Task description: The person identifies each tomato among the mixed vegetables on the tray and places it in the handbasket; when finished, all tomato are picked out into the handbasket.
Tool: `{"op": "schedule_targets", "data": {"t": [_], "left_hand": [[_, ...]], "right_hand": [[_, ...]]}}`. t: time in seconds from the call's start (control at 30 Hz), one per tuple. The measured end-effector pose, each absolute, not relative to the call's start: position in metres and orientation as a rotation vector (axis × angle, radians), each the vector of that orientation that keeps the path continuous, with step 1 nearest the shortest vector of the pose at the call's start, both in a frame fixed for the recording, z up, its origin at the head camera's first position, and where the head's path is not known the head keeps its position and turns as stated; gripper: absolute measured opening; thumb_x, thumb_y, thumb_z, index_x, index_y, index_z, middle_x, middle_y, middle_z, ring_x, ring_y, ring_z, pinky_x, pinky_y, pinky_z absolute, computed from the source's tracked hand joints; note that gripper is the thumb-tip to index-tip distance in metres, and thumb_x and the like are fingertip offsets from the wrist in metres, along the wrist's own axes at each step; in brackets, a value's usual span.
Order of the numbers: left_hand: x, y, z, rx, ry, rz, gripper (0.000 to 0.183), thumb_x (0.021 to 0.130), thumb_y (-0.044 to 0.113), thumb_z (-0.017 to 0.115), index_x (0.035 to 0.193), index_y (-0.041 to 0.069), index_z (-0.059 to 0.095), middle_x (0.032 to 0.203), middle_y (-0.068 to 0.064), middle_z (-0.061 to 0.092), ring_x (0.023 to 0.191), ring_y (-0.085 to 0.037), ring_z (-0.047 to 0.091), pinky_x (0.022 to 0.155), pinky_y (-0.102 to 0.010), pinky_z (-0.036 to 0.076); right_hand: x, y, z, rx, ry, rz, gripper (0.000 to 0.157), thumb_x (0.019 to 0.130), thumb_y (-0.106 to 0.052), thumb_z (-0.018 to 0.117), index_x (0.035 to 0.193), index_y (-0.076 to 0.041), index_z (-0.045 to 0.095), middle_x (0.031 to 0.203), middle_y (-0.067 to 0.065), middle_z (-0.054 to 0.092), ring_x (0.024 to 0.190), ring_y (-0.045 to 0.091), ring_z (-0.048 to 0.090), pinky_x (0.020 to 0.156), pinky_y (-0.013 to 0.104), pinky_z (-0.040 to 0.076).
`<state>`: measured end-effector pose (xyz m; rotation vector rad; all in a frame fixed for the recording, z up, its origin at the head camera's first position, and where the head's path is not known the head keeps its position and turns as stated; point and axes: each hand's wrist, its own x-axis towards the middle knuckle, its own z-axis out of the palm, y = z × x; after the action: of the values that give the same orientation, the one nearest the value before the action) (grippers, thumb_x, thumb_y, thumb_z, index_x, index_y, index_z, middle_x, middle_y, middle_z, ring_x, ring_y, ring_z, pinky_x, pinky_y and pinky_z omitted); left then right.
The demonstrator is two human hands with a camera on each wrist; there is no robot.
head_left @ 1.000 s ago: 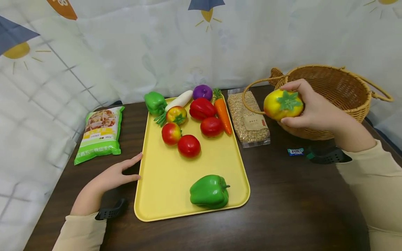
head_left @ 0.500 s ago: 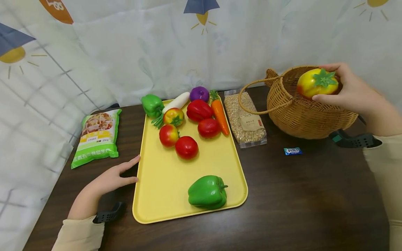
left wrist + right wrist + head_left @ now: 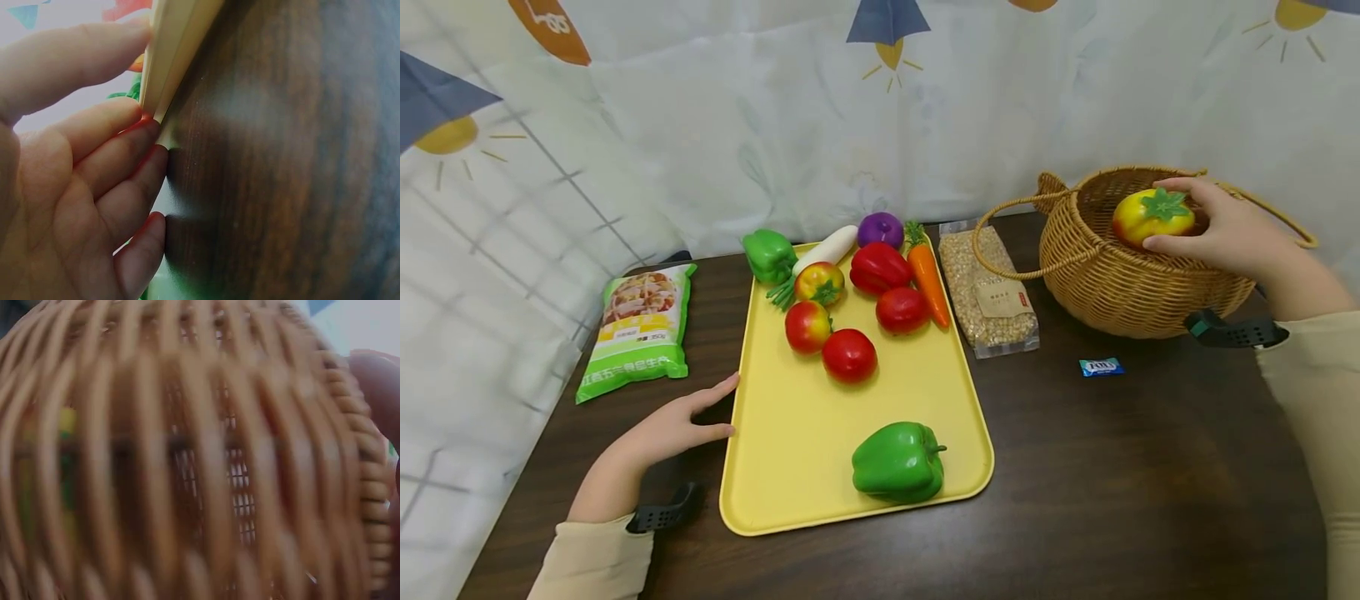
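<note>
My right hand [image 3: 1210, 227] pinches a yellow-and-red toy tomato [image 3: 1138, 221] with a green star-shaped leaf top, low in the mouth of a wicker basket [image 3: 1127, 292]. From the right wrist view, the basket's weave [image 3: 212, 469] fills the picture, and something yellow and green shows blurrily through the gaps. Beside the yellow tray [image 3: 790, 467], my left hand [image 3: 658, 433] touches the left rim with fairly straight fingers. The left wrist view shows that hand [image 3: 81, 175] with its fingertips against the tray's side and the dark tabletop.
Toy vegetables crowd the tray's far end, among them a carrot [image 3: 929, 283] and a purple onion-like piece [image 3: 881, 230]. A green bell pepper [image 3: 897, 462] lies near its front. Bags of grain [image 3: 988, 292] and food [image 3: 638, 329] flank it. A small blue packet [image 3: 1101, 367] lies before the basket.
My right hand has carried the toy tomato rightward from in front of the basket to over its mouth, then lowered it into the opening. My left hand has stayed at the tray.
</note>
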<state>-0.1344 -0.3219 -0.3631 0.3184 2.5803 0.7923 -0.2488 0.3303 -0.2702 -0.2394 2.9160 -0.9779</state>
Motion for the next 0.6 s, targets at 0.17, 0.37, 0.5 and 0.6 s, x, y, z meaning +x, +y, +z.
{"op": "schedule_targets", "data": {"t": [0.17,0.37,0.5,0.6], "left_hand": [[-0.134,-0.322,-0.363,0.315,2.581,0.789,0.078,0.083,0.041,0.061,0.146,0.015,0.022,0.146,-0.021,0.027,0.132,-0.042,0.026,0.098,-0.059,0.031],[-0.133,-0.324,-0.362,0.313,2.605,0.762,0.078,0.083,0.042,0.062,0.145,0.016,0.023,0.145,-0.022,0.029,0.131,-0.043,0.027,0.096,-0.059,0.031],[-0.133,-0.324,-0.363,0.317,2.603,0.771,0.077,0.083,0.042,0.061,0.145,0.017,0.023,0.145,-0.021,0.029,0.131,-0.042,0.028,0.096,-0.058,0.032],[-0.133,-0.323,-0.364,0.323,2.601,0.776,0.077,0.083,0.042,0.061,0.146,0.017,0.023,0.145,-0.021,0.029,0.131,-0.042,0.028,0.097,-0.058,0.032]], "right_hand": [[-0.248,0.328,-0.274,-0.247,2.917,-0.883,0.077,0.086,-0.032,0.060,0.147,-0.017,0.016,0.127,0.028,0.036,0.085,0.005,0.046,0.058,0.013,0.037],[-0.248,0.321,-0.276,-0.274,2.925,-0.798,0.077,0.086,-0.036,0.059,0.147,-0.014,0.015,0.130,0.030,0.033,0.098,0.036,0.047,0.063,0.026,0.041],[-0.246,0.320,-0.277,-0.280,2.935,-0.797,0.076,0.087,-0.036,0.058,0.147,-0.013,0.017,0.134,0.029,0.031,0.105,0.041,0.044,0.073,0.046,0.041],[-0.245,0.322,-0.276,-0.303,2.930,-0.832,0.074,0.088,-0.035,0.057,0.146,-0.012,0.018,0.144,0.028,0.020,0.122,0.048,0.030,0.085,0.061,0.031]]}}
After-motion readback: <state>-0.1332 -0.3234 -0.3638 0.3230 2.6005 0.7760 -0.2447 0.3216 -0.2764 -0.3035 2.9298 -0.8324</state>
